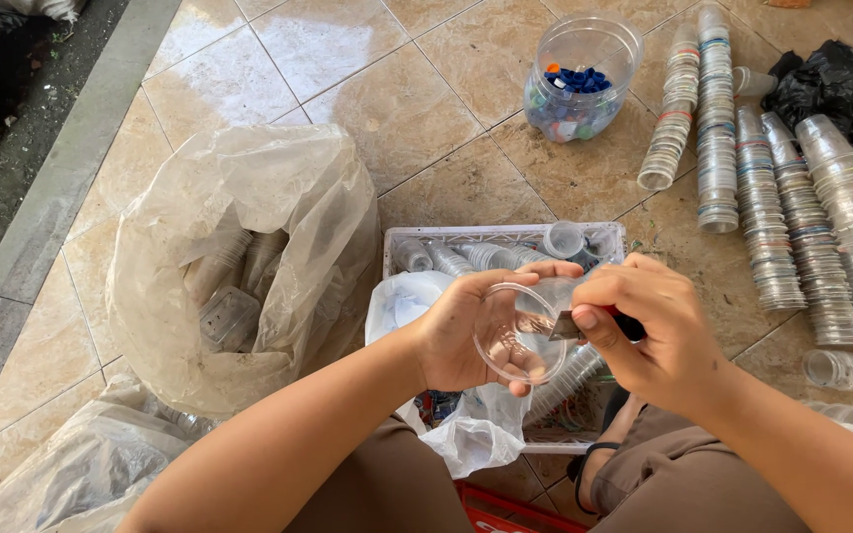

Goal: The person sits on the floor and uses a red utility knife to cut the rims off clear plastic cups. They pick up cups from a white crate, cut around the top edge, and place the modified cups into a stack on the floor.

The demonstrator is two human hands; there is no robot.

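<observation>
Near the middle of the frame, slightly right, the left hand [466, 331] holds a clear plastic cup [520, 336] on its side, fingers wrapped around the wall and the open mouth turned up toward the camera. The right hand [659, 331] is closed around a small blade [567, 326] with a dark handle, thumb pressed on top, and the metal tip rests at the cup's rim (whether it cuts into the plastic cannot be told).

Right beneath both hands sits a white plastic crate [505, 235], with more clear cups lying inside it along its far edge and a white plastic bag [466, 434] spilling over its near side. To the left of the crate, in the centre left of the frame, stands a large clear plastic sack [249, 266], its mouth open and cups visible through the film. Another crumpled clear sack [71, 474] lies in the lower left corner.

At the top centre right, a clear jar [581, 74] holds bottle caps, mostly blue. Along the right side, long stacks of nested cups [762, 197] lie in rows on the tan tiled floor [397, 109], and a black bag [841, 84] sits in the upper right corner behind them.
</observation>
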